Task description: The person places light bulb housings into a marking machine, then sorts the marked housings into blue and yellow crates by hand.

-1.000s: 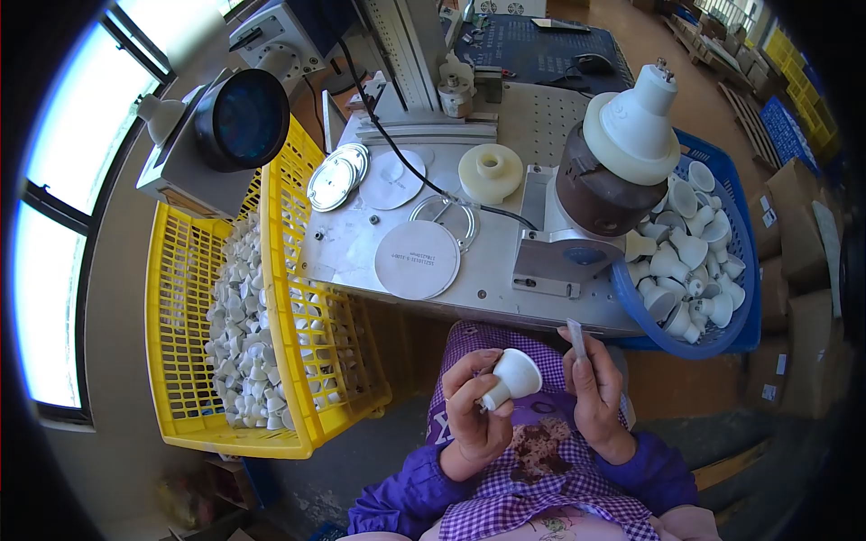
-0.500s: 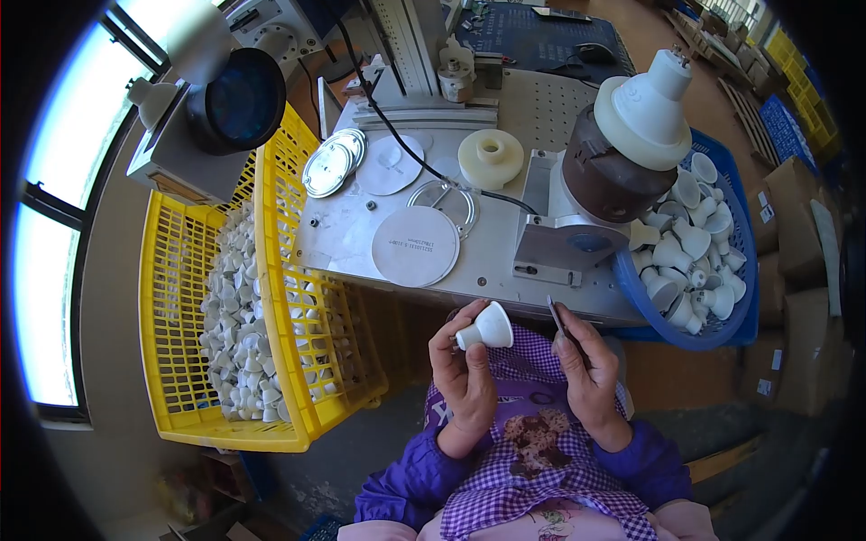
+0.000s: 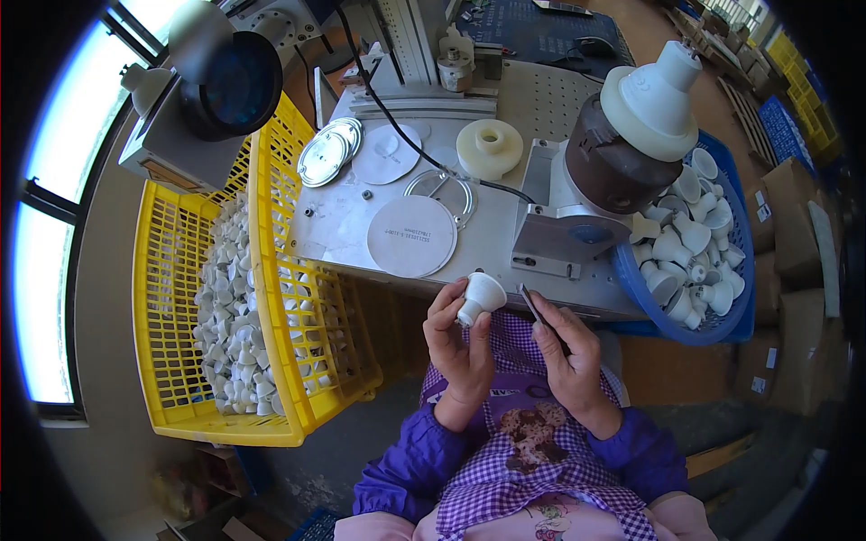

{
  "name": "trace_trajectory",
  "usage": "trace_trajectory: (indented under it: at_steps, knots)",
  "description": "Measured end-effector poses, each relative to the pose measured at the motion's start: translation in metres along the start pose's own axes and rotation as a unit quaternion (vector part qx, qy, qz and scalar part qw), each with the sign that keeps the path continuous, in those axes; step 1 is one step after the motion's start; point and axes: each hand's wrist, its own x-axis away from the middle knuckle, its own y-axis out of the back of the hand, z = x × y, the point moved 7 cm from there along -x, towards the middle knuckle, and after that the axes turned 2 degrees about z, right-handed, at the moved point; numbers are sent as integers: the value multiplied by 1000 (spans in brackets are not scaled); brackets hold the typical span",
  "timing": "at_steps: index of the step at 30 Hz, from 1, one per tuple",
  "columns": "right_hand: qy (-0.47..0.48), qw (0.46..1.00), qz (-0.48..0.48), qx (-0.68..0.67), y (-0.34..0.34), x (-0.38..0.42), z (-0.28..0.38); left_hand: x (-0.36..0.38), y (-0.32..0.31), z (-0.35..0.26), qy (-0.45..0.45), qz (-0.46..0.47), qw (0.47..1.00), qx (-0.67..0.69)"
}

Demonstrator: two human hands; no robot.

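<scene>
My left hand pinches a white spotlight bulb housing between thumb and fingers. The wide rim is tilted up and to the right, and the narrow base points down and left. Close by on the right, my right hand grips a thin, flat, dark blade-like tool whose tip points up and left. A small gap separates the tool from the housing. Both hands are over my lap, just off the metal worktable's front edge.
At left stands a yellow crate full of white housings; at right, a blue basket holds more. On the table are round printed discs, a cream flanged ring, and a brown fixture bearing a large white housing.
The bulb housing has been turned in my left hand, its base swinging from leftward to downward. My right hand has brought the tool left, nearer to the housing.
</scene>
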Motion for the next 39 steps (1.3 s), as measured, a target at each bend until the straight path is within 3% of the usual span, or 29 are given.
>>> trace_trajectory:
  at_steps: [8,12,18,23,39]
  knots:
    - [6,999,23,22,-17,-8,-16,5,-8,24,-78,73,970,-219]
    - [-21,998,36,36,-19,-9,-29,4,-8,29,-76,53,974,-209]
    - [3,999,25,41,-21,-15,-39,1,-11,29,-135,95,952,-256]
    - [-20,995,93,26,-30,-32,-41,7,-10,27,-160,108,935,-296]
    - [-10,996,75,46,-18,-11,-48,-1,-18,23,-120,109,936,-313]
